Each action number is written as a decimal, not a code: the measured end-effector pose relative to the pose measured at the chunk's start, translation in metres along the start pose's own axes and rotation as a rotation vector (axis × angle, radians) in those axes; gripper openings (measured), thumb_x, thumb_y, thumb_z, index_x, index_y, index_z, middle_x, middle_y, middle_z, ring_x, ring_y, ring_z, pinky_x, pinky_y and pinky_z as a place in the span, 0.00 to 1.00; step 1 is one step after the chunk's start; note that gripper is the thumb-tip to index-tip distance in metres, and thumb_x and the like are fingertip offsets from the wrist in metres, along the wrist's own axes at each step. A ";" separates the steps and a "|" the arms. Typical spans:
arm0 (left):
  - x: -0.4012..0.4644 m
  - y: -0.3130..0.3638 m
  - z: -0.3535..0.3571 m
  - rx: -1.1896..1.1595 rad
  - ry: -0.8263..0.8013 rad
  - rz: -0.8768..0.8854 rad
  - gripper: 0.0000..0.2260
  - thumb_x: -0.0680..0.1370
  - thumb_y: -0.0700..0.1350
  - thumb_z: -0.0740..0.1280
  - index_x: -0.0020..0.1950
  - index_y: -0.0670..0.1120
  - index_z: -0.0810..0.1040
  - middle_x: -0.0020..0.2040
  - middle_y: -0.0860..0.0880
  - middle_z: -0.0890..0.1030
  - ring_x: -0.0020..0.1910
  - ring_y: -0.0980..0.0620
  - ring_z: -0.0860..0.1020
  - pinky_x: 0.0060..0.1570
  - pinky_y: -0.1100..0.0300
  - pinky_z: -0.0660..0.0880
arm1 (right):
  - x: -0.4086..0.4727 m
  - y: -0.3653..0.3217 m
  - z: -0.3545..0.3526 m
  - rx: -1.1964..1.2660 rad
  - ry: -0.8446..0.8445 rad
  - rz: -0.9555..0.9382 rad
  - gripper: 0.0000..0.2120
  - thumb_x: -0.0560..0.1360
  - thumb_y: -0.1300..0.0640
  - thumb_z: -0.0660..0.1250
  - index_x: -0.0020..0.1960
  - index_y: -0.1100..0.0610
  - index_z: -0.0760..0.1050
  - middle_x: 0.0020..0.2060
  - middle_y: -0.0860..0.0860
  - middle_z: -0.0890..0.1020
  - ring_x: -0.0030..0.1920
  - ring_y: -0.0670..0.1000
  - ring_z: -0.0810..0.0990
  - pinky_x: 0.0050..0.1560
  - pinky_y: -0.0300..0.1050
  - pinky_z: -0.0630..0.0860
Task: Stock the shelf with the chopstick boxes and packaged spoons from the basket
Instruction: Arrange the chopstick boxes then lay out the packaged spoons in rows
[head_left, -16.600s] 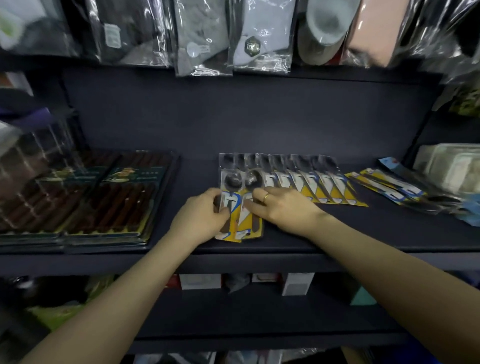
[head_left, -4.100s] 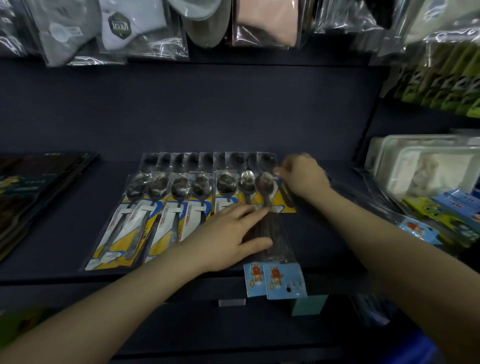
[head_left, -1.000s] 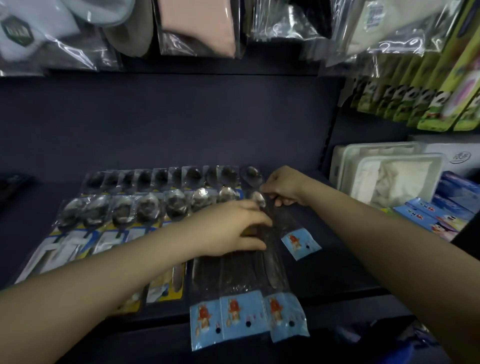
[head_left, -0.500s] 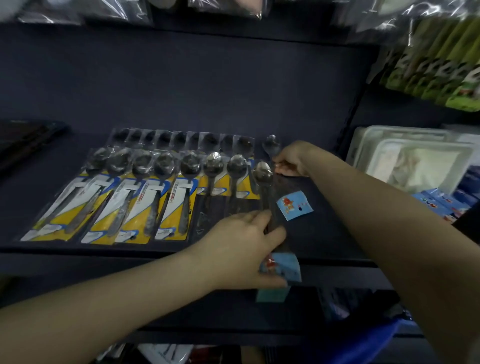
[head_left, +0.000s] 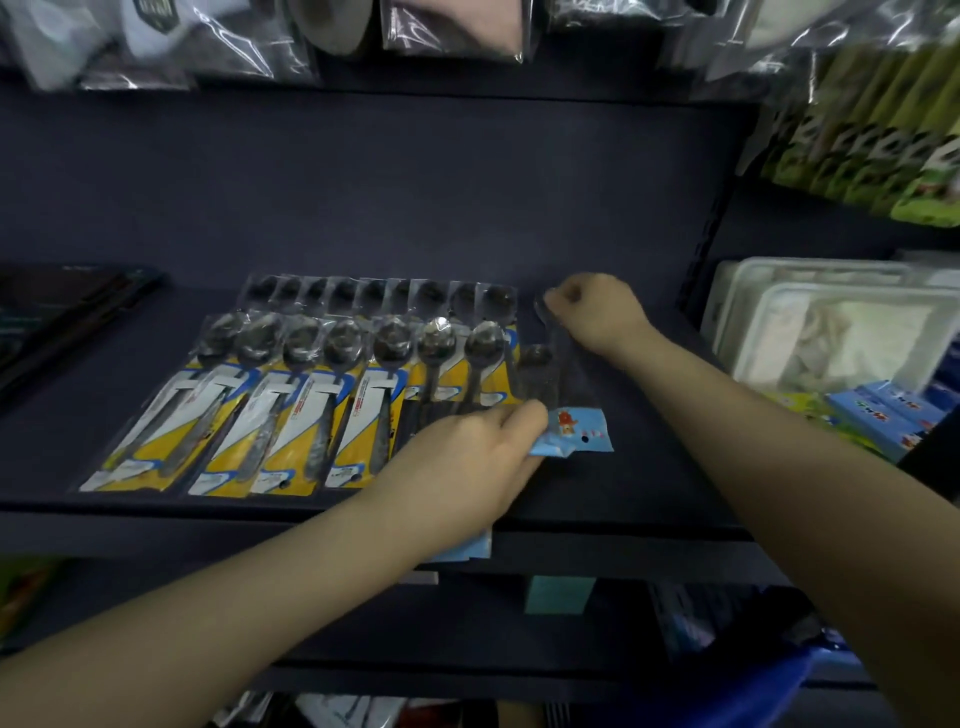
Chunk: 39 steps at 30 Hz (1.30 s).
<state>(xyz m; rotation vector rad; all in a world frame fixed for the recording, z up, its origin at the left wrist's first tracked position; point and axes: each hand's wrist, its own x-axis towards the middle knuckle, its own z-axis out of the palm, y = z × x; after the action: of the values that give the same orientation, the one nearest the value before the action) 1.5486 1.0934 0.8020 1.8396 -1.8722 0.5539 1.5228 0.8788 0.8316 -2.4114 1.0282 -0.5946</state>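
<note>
Two rows of packaged spoons with yellow cards (head_left: 291, 415) lie side by side on the dark shelf (head_left: 623, 499). At their right end lie clear spoon packets with light-blue cards (head_left: 576, 434). My right hand (head_left: 597, 312) pinches the top end of one such packet near the shelf's back. My left hand (head_left: 467, 467) lies over the lower part of the other blue-card packets, whose blue ends (head_left: 467, 551) stick out past the shelf's front edge. The chopstick boxes (head_left: 57, 312) show dark at the far left.
White plastic trays (head_left: 831, 332) and blue boxes (head_left: 883, 415) fill the neighbouring shelf on the right. Bagged goods (head_left: 452, 26) hang above, green packs (head_left: 872, 135) at upper right. A lower shelf holds small boxes (head_left: 558, 595). Something blue (head_left: 753, 691) shows at the bottom right.
My right hand has pulled its blue-card packet further back on the shelf. My left hand has slid up with the other blue-card packets, which now overhang the front edge less.
</note>
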 end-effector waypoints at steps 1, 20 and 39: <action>0.002 0.001 -0.001 -0.020 0.003 0.000 0.12 0.72 0.48 0.55 0.45 0.43 0.73 0.35 0.46 0.82 0.24 0.46 0.78 0.15 0.60 0.69 | -0.003 -0.002 -0.002 0.045 -0.045 -0.021 0.18 0.77 0.51 0.63 0.44 0.67 0.78 0.41 0.59 0.81 0.45 0.57 0.78 0.43 0.46 0.72; -0.004 0.009 0.009 -0.023 -0.088 0.044 0.14 0.73 0.50 0.54 0.39 0.44 0.75 0.34 0.50 0.80 0.23 0.53 0.75 0.18 0.65 0.64 | -0.008 0.000 -0.012 0.250 -0.274 0.010 0.04 0.74 0.63 0.68 0.48 0.60 0.78 0.38 0.50 0.77 0.39 0.45 0.74 0.31 0.27 0.70; -0.007 -0.059 -0.010 0.079 -0.778 -0.123 0.34 0.75 0.65 0.47 0.75 0.53 0.40 0.77 0.51 0.38 0.74 0.57 0.37 0.67 0.65 0.36 | -0.004 0.000 0.009 0.387 -0.387 0.215 0.09 0.78 0.62 0.63 0.39 0.57 0.72 0.33 0.51 0.73 0.32 0.45 0.71 0.19 0.28 0.71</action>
<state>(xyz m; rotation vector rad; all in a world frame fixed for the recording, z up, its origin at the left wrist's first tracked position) 1.6076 1.1033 0.8046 2.4255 -2.1767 -0.1792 1.5251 0.8841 0.8234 -1.9443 0.8924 -0.2119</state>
